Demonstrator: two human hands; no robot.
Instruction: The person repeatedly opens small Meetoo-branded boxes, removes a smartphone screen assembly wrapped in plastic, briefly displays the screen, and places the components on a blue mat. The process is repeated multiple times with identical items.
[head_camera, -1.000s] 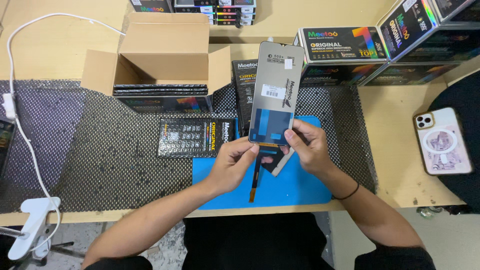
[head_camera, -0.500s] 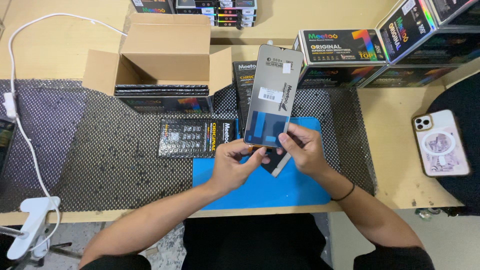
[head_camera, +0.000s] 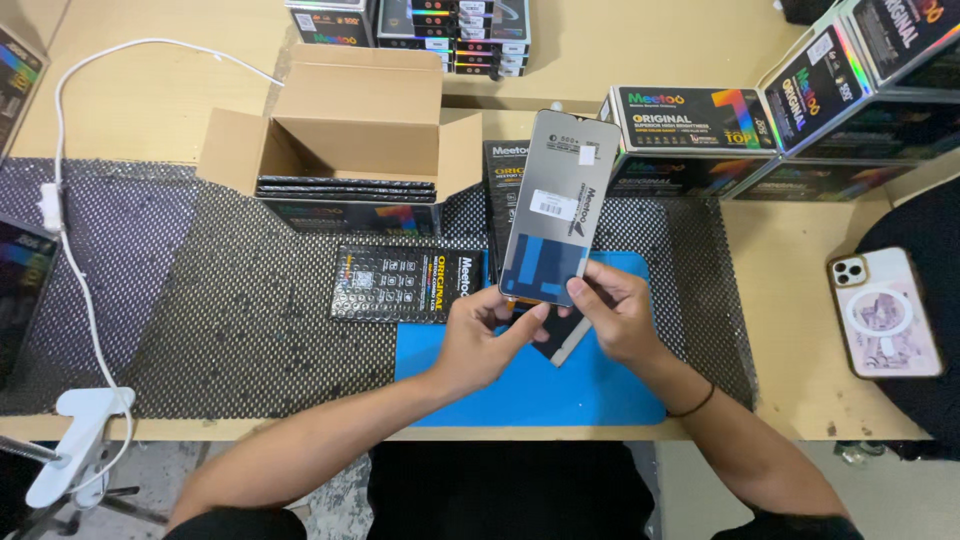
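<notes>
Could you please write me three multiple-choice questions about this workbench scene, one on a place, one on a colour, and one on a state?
1. Where does the pink-cased phone lie?
A. On the bare table to the right of the mesh mat
B. Inside the cardboard box
C. On the blue mat

2. What colour is the mat under the hands?
A. Red
B. Blue
C. Yellow

3. In what state is the cardboard box?
A. Taped shut
B. Crushed flat
C. Open, with flat dark packages inside

Answers:
1 A: the phone rests on the wooden table, beyond the edge of the black mesh mat.
2 B: a blue mat shows beneath the left hand and right hand, which hold the phone screen panel.
3 C: the box flaps stand open and stacked packages show inside.
</notes>
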